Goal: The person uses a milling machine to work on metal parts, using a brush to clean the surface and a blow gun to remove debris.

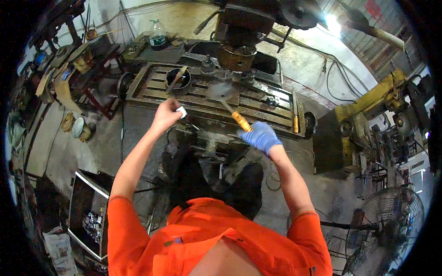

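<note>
My left hand point(166, 114) is bare and pinches a small pale block point(182, 112) in front of the machine table's near edge. My right hand point(261, 137), in a blue glove, grips a tool with a banded yellow handle point(241, 121). Its narrow metal shank points away over the slotted machine table point(202, 102), and its far end is blurred. A round black pan point(185, 86) rests on the table beyond my left hand, with a wooden-handled brush point(174, 83) leaning across it. At the table's right end lies another yellow-handled tool point(296, 123). Small shiny pieces point(272, 99) sit left of it.
The machine's dark spindle head point(237, 57) hangs over the table's back. A large clear bottle point(157, 34) stands behind on the left. On the floor, a white-rimmed bin point(87, 184) holds shiny metal pieces at lower left; a fan point(384, 225) stands at lower right.
</note>
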A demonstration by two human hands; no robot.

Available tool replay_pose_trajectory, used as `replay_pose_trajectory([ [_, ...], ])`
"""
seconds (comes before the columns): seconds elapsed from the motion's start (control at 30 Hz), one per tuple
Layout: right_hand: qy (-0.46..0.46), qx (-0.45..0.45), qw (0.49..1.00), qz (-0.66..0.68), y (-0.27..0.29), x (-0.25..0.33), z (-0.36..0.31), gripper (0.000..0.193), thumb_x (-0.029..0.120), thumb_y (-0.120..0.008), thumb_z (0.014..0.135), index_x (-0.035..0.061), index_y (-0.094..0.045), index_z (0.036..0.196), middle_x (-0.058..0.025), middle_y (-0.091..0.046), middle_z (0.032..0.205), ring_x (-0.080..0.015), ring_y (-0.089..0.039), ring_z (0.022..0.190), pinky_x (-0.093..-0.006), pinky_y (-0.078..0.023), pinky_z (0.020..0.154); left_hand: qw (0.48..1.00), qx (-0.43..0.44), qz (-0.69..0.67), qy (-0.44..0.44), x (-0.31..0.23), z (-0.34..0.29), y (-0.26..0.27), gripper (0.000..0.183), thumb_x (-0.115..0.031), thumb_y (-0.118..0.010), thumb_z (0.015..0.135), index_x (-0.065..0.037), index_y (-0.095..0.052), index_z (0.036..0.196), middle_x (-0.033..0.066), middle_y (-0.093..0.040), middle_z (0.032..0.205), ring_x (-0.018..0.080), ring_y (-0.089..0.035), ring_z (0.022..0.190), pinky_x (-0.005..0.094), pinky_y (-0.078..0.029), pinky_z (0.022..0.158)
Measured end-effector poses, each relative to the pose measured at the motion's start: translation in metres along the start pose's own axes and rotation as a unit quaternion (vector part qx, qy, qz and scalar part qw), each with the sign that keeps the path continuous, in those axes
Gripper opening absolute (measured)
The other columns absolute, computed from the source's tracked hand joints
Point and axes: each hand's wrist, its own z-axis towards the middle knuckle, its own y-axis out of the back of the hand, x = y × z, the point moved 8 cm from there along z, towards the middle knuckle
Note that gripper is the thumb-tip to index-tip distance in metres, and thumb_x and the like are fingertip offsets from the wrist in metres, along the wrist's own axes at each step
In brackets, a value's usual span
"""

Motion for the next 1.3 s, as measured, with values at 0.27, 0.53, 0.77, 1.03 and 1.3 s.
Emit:
replay_pose_trajectory([
  [0.27,0.011,-0.092,0.99,0.106,0.021,-0.044,0.052,0.052,0.049,-0.057,0.072,-0.001,-0.064,0.082,-0.0213,-0.062,0.08,-0.0326,-0.061,0.077,-0.036,-0.047,0.069,0.957,0.013,0.224,-0.185,-0.081,0.095,-0.105,0.02,-0.015,-0.057,0.06,-0.002,-0.058,0.075,0.0167,-0.059,0.075,0.0344,-0.057,0.074,0.0412,-0.046,0.068],
  [0.53,0.005,-0.163,0.916,0.366,-0.079,-0.131,0.076,0.036,0.029,-0.075,0.064,0.0024,-0.066,0.086,-0.0081,-0.065,0.069,-0.0127,-0.057,0.06,-0.0285,-0.045,0.059,0.907,0.012,0.345,-0.24,-0.079,0.101,-0.135,0.021,-0.017,-0.058,0.068,-0.012,-0.061,0.087,0.0107,-0.059,0.077,0.0264,-0.057,0.075,0.0408,-0.039,0.071],
  [0.77,-0.053,-0.158,0.979,0.118,-0.088,-0.114,0.048,0.046,0.048,-0.063,0.067,0.0063,-0.065,0.086,-0.0164,-0.063,0.08,-0.0329,-0.06,0.078,-0.0373,-0.047,0.07,0.919,-0.011,0.316,-0.235,-0.071,0.109,-0.139,0.015,-0.017,-0.059,0.069,-0.011,-0.062,0.081,0.0093,-0.061,0.076,0.0279,-0.059,0.073,0.0401,-0.04,0.07],
  [1.03,-0.035,-0.172,0.941,0.289,-0.062,-0.153,-0.006,0.035,0.024,-0.07,0.068,-0.0031,-0.064,0.089,-0.0134,-0.066,0.082,-0.0177,-0.062,0.074,-0.0296,-0.048,0.067,0.924,-0.032,0.316,-0.214,-0.071,0.134,-0.164,0.023,-0.022,-0.061,0.072,-0.008,-0.06,0.09,0.0119,-0.063,0.08,0.0291,-0.06,0.075,0.0403,-0.044,0.071],
  [1.3,0.104,-0.487,0.819,0.284,0.197,-0.139,-0.082,0.02,0.011,-0.063,0.075,0.0008,-0.063,0.092,-0.0022,-0.061,0.084,-0.0101,-0.051,0.072,-0.0261,-0.044,0.065,0.945,-0.054,0.319,-0.052,-0.056,0.145,-0.153,0.041,-0.031,-0.064,0.072,-0.001,-0.051,0.097,0.0181,-0.062,0.074,0.0342,-0.061,0.071,0.0439,-0.048,0.061],
])
